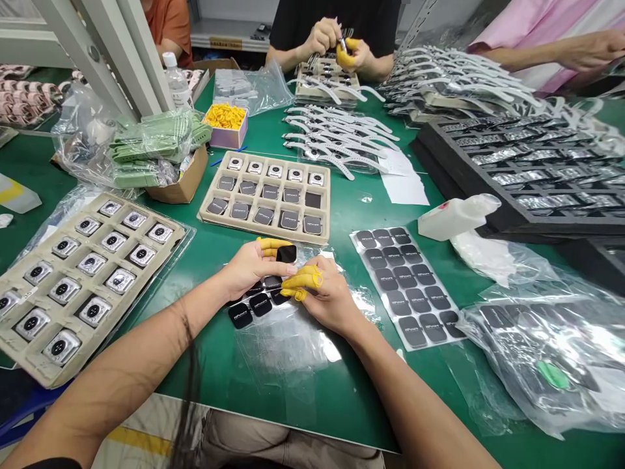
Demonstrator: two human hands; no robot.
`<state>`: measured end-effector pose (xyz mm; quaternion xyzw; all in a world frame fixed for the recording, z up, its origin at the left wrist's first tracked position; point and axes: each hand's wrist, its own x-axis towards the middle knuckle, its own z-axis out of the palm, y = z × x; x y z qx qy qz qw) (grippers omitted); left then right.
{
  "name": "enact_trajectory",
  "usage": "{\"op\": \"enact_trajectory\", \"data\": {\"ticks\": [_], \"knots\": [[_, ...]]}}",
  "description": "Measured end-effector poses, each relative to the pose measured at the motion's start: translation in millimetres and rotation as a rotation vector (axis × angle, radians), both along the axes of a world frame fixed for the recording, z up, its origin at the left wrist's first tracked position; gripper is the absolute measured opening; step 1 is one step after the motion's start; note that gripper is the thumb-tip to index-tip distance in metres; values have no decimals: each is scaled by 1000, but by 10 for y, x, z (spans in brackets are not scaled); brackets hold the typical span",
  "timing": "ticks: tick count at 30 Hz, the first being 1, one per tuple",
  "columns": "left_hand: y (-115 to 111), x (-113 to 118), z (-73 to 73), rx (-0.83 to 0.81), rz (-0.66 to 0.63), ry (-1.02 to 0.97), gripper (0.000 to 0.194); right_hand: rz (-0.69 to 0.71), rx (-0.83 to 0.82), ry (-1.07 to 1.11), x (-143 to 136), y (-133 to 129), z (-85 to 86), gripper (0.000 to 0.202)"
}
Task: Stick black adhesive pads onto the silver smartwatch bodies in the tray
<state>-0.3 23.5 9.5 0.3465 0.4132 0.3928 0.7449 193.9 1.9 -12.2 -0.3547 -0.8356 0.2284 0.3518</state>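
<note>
Near the middle of the green table, my left hand (pixel 254 266), with yellow finger covers, holds a black watch face (pixel 286 254) by its edges. Close against it on the right is my right hand (pixel 317 286), also in yellow finger covers, its fingers pinched at a black square sticker; whether it grips it is hard to see. Beneath both hands lies a sheet of black square stickers (pixel 260 304), partly hidden. Beyond them a beige tray (pixel 263 229) holds watch cases, many under dark squares, with one dark compartment at the right.
A second tray (pixel 137 277) of watch cases stands left. To the right are another sticker sheet (pixel 407 286), a white bottle (pixel 456 218), plastic bags (pixel 551 352) and a black foam tray (pixel 454 169). White straps (pixel 342 140) and co-workers' hands (pixel 336 45) are at the back.
</note>
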Motion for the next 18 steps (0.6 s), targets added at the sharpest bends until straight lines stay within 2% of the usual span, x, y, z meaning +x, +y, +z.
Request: {"op": "enact_trajectory", "data": {"ticks": [2, 4, 5, 7, 9, 11, 14, 18], "knots": [[12, -3, -7, 15, 1, 13, 48, 51, -67, 127, 46, -22, 100, 15], [5, 4, -30, 50, 9, 39, 50, 81, -247, 363, 130, -52, 215, 22], [-9, 14, -45, 77, 12, 75, 54, 72, -370, 496, 178, -64, 264, 27], [-62, 47, -76, 165, -3, 242, 55, -37, -590, 702, 255, -77, 320, 29], [-130, 86, -91, 301, -49, 482, 41, -235, -739, 731, 276, -72, 315, 26], [-187, 119, -83, 457, -91, 672, 25, -396, -839, 688, 238, -59, 268, 34], [-221, 145, -47, 586, -115, 733, 17, -427, -954, 687, 135, -50, 192, 36], [-206, 149, -36, 611, -123, 751, 15, -419, -982, 717, 66, -60, 147, 35]]}}
